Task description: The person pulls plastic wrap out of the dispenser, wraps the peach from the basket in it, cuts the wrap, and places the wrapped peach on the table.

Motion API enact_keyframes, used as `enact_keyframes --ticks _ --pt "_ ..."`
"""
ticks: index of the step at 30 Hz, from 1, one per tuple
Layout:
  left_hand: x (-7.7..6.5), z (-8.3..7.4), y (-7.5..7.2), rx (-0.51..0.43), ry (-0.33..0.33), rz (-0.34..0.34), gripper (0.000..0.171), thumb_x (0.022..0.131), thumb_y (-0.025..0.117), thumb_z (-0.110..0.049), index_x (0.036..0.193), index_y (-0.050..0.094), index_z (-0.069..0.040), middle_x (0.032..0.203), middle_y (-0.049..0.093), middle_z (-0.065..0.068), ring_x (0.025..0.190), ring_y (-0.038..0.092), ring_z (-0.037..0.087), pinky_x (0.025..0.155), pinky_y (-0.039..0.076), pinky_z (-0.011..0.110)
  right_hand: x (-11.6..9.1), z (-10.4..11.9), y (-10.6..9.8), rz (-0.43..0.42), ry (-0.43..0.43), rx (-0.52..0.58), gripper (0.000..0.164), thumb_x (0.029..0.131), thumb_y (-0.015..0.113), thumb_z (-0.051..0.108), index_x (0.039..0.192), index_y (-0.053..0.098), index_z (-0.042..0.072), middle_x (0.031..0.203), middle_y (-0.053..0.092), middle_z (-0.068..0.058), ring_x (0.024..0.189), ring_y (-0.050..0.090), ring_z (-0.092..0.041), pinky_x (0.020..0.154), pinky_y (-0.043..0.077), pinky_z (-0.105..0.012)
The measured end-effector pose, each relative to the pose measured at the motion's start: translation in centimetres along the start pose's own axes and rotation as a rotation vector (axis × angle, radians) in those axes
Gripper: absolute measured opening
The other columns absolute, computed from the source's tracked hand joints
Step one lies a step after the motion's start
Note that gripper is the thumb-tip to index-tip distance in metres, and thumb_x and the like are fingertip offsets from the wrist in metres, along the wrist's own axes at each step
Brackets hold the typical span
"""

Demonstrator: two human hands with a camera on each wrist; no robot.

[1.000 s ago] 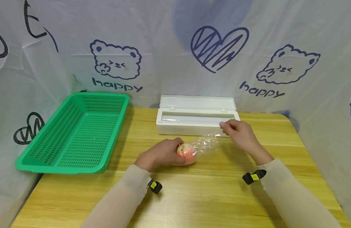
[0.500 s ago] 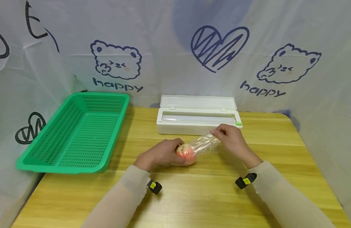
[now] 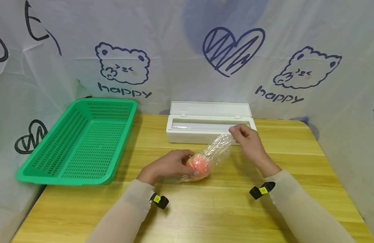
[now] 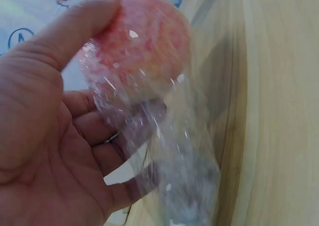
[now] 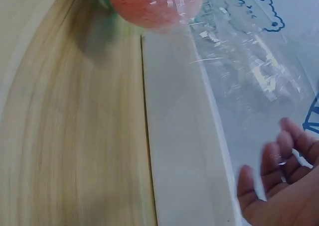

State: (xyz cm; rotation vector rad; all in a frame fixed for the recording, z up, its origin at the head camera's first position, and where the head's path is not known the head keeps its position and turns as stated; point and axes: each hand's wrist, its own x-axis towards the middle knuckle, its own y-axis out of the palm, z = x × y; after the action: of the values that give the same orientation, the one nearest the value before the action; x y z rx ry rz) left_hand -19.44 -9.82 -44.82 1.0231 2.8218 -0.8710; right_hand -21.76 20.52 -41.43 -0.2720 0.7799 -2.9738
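Note:
My left hand grips a red-and-yellow apple between thumb and fingers, low over the wooden table. Clear plastic wrap covers the apple and stretches in a twisted length up to the right. The tail end of that wrap is pinched by my right hand, in front of the white box. In the left wrist view, the thumb presses the wrapped apple, and loose wrap trails from its other side. The right wrist view shows my right fingers curled at the sheet's end, apart from the apple.
Behind the hands stands a white wrap dispenser box, lid raised, with a roll inside. On the left lies a green plastic basket. A printed cloth hangs along the table's back edge.
My right hand went left and down, then rose slightly, drawing the wrap up taut. The apple has turned in my left hand, which moved slightly left; the stem no longer shows.

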Motion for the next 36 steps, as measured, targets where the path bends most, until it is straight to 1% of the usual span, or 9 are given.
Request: enact_keyframes --ticks 4,6,8,11,13,20,26,30,36 --pt "-0.3 -0.4 0.0 -0.093 0.024 0.009 0.063 0.089 0.086 -0.037 0.142 0.061 -0.013 0.119 0.072 -0.001 0.105 0.067 0.017 0.094 0.057 0.036 -0.3 0.7 -0.2 0.096 -0.005 0.068 0.048 0.114 0.047 0.036 0.140 0.059 -0.002 0.141 0.061 -0.022 0.120 0.059 -0.029 0.092 0.056 -0.027" --pt "-0.4 -0.7 0.0 -0.118 0.040 0.021 0.063 0.090 0.085 -0.036 0.142 0.061 -0.013 0.120 0.072 0.001 0.106 0.067 0.019 0.093 0.057 0.036 -0.4 1.1 -0.1 0.113 -0.017 0.070 0.046 0.114 0.047 0.035 0.139 0.061 -0.001 0.130 0.065 -0.021 0.110 0.061 -0.026 0.085 0.054 -0.025" --pt "-0.5 -0.9 0.1 -0.142 0.052 0.035 0.063 0.090 0.085 -0.035 0.144 0.060 -0.014 0.123 0.071 0.002 0.108 0.067 0.020 0.094 0.057 0.035 -0.5 1.5 0.2 0.099 -0.029 0.078 0.042 0.113 0.050 0.034 0.127 0.068 -0.002 0.106 0.068 -0.016 0.092 0.061 -0.020 0.075 0.052 -0.024" --pt "-0.6 -1.2 0.3 -0.156 0.065 0.045 0.063 0.091 0.084 -0.034 0.145 0.059 -0.015 0.126 0.069 0.003 0.109 0.066 0.020 0.093 0.057 0.035 -0.6 2.0 0.5 0.046 -0.036 0.102 0.036 0.110 0.059 0.030 0.103 0.072 -0.003 0.074 0.057 -0.003 0.067 0.050 -0.013 0.060 0.045 -0.024" --pt "-0.7 -1.3 0.4 -0.165 0.073 0.052 0.062 0.092 0.084 -0.032 0.145 0.059 -0.015 0.127 0.068 0.004 0.110 0.066 0.021 0.094 0.057 0.036 -0.7 2.2 0.6 0.009 -0.032 0.120 0.036 0.107 0.064 0.029 0.093 0.071 -0.004 0.067 0.054 0.004 0.061 0.046 -0.009 0.054 0.043 -0.023" --pt "-0.9 -1.6 0.4 -0.259 0.119 0.085 0.061 0.092 0.084 -0.021 0.146 0.057 -0.013 0.127 0.067 0.007 0.108 0.068 0.022 0.092 0.059 0.035 -1.0 3.1 0.7 -0.057 -0.007 0.165 0.040 0.105 0.068 0.033 0.088 0.069 -0.003 0.065 0.053 0.003 0.054 0.045 -0.008 0.047 0.040 -0.024" --pt "-1.3 -2.9 0.3 -0.364 0.184 0.126 0.066 0.090 0.084 -0.009 0.149 0.055 -0.011 0.133 0.066 0.010 0.113 0.068 0.023 0.095 0.059 0.034 -0.9 2.8 1.4 -0.038 0.028 0.229 0.040 0.106 0.067 0.028 0.084 0.066 -0.005 0.063 0.053 0.006 0.051 0.045 -0.005 0.044 0.040 -0.022" --pt "-1.6 -3.9 0.4 -0.367 0.225 0.122 0.070 0.089 0.085 -0.009 0.151 0.053 -0.010 0.139 0.064 0.009 0.119 0.067 0.023 0.099 0.058 0.035 -1.1 3.0 2.0 -0.022 0.054 0.250 0.039 0.106 0.067 0.027 0.078 0.064 -0.001 0.064 0.055 0.006 0.056 0.048 -0.006 0.047 0.041 -0.022" --pt "-2.0 -4.9 0.5 -0.332 0.257 0.068 0.073 0.087 0.087 -0.009 0.152 0.052 -0.009 0.143 0.062 0.008 0.126 0.064 0.022 0.108 0.053 0.037 -1.5 3.3 2.6 0.000 0.093 0.277 0.041 0.106 0.066 0.027 0.074 0.061 0.003 0.067 0.056 0.003 0.063 0.052 -0.008 0.051 0.043 -0.022"
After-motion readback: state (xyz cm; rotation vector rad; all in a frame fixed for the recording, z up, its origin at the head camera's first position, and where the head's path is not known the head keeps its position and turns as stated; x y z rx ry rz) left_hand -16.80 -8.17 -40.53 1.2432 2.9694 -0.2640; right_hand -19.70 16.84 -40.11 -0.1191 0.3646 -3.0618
